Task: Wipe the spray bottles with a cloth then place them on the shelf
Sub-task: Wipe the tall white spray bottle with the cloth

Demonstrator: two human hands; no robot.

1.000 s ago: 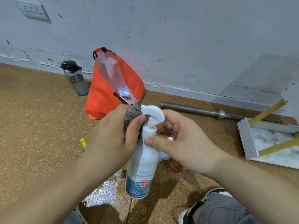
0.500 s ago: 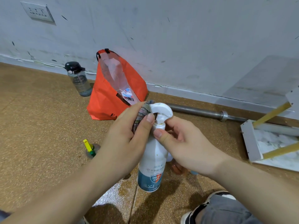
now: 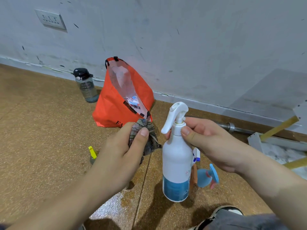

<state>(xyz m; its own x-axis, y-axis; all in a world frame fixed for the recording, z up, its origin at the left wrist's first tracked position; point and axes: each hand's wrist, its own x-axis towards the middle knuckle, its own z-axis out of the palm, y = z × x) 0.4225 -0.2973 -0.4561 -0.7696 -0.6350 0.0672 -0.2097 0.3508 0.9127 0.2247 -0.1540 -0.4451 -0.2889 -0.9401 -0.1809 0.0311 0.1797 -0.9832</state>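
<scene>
Clear water bottle (image 3: 86, 87) and orange bag (image 3: 116, 103) stand at the floor's far edge by the wall. Left hand (image 3: 119, 156) bunched around patterned cloth (image 3: 147, 138), just beside but apart from the white spray bottle (image 3: 176, 163). Right hand (image 3: 211, 143) pinches that bottle's neck, bottle upright above the floor (image 3: 41, 130). Blue spray bottle (image 3: 207, 176) lies behind it; white shelf (image 3: 255, 141) at right edge.

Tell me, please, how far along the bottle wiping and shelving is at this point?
Nothing looks finished: no bottle sits on the shelf that shows at the right edge. In hand: the right hand holds the white spray bottle by its neck, and the left hand holds the bunched cloth apart from it. Left: shelving this bottle, then the blue sprayer and the yellow-topped one on the floor.
</scene>
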